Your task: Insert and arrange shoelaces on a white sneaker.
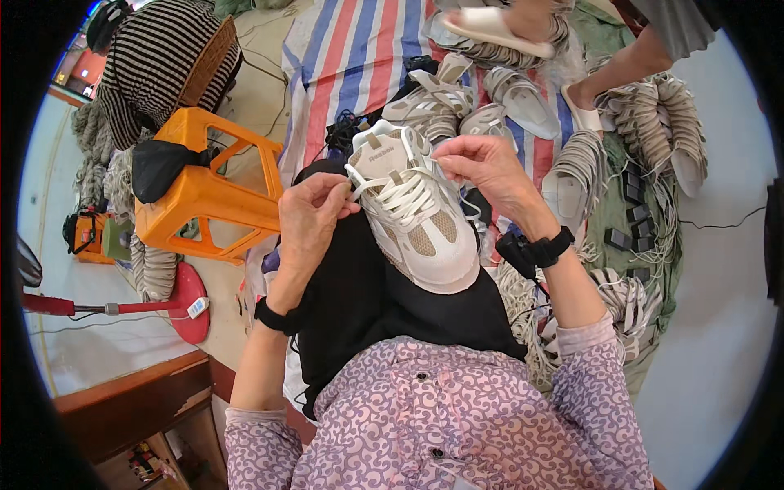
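Over a pale floor (719, 327) with a striped sheet (359, 57) and one orange stool (204, 196), I see one sneaker (416, 220) on my lap, my left hand (310, 216) and right hand (490, 171) each pinching its white lace (400, 196).

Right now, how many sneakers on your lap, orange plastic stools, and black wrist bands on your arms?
White-and-beige mesh sneaker on the lap: 1
Orange plastic stool: 1
Black wrist bands, left and right: 2
Total: 4

I see the shoe (416, 216) on my lap between my hands, a stool (208, 188) left, more shoes (465, 102) beyond it.
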Available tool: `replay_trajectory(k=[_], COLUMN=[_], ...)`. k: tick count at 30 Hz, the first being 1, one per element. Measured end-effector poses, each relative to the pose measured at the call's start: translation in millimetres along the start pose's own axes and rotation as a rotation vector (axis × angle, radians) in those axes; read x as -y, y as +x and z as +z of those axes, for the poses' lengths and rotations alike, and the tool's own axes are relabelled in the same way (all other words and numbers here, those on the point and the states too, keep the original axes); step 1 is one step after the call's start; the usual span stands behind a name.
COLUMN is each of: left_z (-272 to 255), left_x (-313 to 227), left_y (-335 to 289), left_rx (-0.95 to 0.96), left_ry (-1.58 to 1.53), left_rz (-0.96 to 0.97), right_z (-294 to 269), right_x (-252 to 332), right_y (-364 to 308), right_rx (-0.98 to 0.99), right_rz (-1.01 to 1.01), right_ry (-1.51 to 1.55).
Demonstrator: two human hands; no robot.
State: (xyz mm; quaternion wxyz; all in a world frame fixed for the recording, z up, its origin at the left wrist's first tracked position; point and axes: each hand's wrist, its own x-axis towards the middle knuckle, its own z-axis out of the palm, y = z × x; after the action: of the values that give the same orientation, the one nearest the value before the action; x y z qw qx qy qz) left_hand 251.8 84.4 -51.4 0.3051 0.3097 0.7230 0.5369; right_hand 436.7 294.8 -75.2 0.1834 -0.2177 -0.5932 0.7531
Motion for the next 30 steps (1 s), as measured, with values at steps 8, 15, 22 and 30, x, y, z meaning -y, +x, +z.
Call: replay_trajectory(k=[8,15,22,30], left_z=[3.2,-1.0,0.1,2.6], left_x=[-8.5,-7.3,-9.9,-10.0], left_y=[-21.4,-19.8,-18.7,-10.6], left_rx=[0.118,0.103,0.109,0.132], left_ry=[-0.055,-0.052,-0.089,-0.077], left_rz=[-0.188,-0.206,-0.226,-0.249], right_z=[2.4,8.7,38.1,71.0], right_x=[0.1,22.5,33.0,26.6], right_y=[12.5,26.8,36.2,34.1], right_rx=[0.059,0.141,0.094,0.154], right_rz=[0.042,0.047,-0.322,-0.762], right_ry=[-0.109,-0.405,-0.904,-1.011])
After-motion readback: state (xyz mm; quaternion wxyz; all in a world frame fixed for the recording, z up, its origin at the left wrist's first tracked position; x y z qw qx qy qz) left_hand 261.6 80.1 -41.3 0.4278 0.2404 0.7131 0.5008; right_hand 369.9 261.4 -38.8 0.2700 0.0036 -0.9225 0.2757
